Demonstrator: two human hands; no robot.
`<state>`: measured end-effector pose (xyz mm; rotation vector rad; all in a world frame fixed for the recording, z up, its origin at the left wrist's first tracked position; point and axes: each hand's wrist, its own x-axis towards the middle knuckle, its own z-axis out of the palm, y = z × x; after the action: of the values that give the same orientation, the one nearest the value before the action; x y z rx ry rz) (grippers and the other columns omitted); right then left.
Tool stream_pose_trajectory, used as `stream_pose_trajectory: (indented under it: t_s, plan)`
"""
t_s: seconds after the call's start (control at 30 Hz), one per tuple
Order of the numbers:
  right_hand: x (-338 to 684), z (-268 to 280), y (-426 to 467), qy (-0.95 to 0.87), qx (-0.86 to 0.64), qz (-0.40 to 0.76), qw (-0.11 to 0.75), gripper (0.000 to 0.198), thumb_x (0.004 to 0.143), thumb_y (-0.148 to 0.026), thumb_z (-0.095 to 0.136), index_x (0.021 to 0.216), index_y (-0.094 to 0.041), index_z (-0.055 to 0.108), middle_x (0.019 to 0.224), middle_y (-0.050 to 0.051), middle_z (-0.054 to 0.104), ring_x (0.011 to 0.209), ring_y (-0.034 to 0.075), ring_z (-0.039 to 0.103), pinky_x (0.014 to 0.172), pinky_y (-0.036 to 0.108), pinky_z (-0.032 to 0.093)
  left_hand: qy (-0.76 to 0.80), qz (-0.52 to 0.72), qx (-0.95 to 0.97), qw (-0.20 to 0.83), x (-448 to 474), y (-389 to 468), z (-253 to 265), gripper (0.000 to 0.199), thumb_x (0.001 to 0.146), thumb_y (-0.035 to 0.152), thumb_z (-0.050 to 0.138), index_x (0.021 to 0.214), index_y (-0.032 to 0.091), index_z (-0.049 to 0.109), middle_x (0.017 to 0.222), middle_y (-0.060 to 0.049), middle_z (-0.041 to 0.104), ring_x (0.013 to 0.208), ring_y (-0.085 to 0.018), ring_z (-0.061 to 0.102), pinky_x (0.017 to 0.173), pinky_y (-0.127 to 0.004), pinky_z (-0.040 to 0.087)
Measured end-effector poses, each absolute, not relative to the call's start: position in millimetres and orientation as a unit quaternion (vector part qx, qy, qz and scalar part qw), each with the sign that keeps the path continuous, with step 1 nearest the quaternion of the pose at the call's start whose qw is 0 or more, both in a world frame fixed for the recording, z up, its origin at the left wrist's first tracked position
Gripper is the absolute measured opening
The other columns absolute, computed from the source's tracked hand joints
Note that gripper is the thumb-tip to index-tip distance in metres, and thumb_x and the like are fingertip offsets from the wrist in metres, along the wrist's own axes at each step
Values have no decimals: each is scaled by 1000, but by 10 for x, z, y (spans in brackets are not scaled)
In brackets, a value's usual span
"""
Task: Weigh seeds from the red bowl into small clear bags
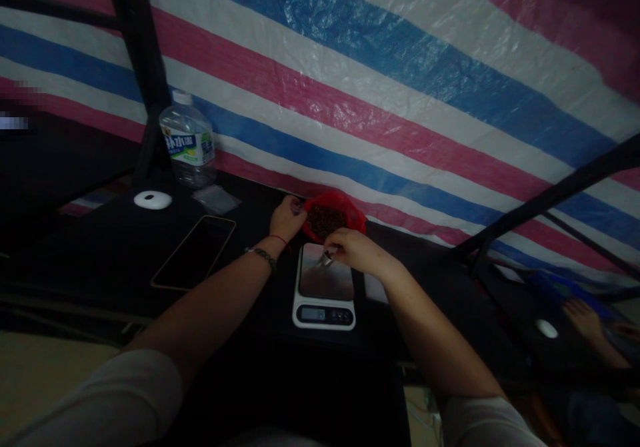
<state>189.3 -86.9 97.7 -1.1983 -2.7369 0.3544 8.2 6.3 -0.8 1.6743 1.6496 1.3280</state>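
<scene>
A red plastic bag (356, 217) stands at the back of the table with its mouth spread, holding many small brown bits (326, 220). My left hand (288, 216) is closed at the bag's left rim, its fingertips partly hidden. In front of the bag lies a white kitchen scale (325, 270) with a metal plate and a lit display too dim to read. Over the plate's upper right, my right hand (353, 250) pinches a small shiny metal cup (326, 258). The cup is tilted; whether it touches the plate I cannot tell.
To the left lie a phone (195, 252), a white mouse (153, 200) and a small clear bag (216, 198), with a large plastic bottle (189, 144) behind. A striped sheet hangs at the back. Another person's hand (583, 317) rests at the far right, near another white mouse (547, 328).
</scene>
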Motion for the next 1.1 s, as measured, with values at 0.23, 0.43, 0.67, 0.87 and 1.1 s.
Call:
stream_pose_trajectory:
  t_s: [0.23,0.43,0.67,0.87,1.1]
  plan:
    - [1938,979,-835,-890,-419,135,119,16,77,-7,61,88,-17,68,87,4,68,82,15,60,74,25,43,589,485,604,231,79,73,-9,26,75,32,58,98,20,56,90,-5,68,81,-18,65,69,-25,46]
    - [1927,948,-854,-871,-405,236,144,24,79,-5,51,89,-18,69,83,2,68,75,13,62,71,25,46,593,484,605,217,76,66,-1,26,75,32,57,98,20,57,88,-5,68,81,-19,64,70,-26,46]
    - [2247,895,-739,-810,-492,241,209,24,82,-12,49,95,-17,69,88,4,70,71,13,63,66,25,48,604,470,600,233,76,37,49,27,76,33,58,100,19,57,94,-6,68,86,-19,65,75,-26,47]
    - [2370,725,-735,-829,-530,165,62,17,80,-16,57,88,-17,72,84,5,72,76,16,65,70,25,46,603,472,599,233,83,39,48,28,77,32,59,101,18,58,93,-7,68,84,-18,64,73,-26,48]
    - [2303,533,-684,-847,-511,118,92,15,79,-13,59,86,-18,72,87,5,71,81,16,64,74,26,45,594,480,602,231,72,73,-4,27,76,31,59,100,19,58,92,-6,68,85,-19,65,74,-27,48]
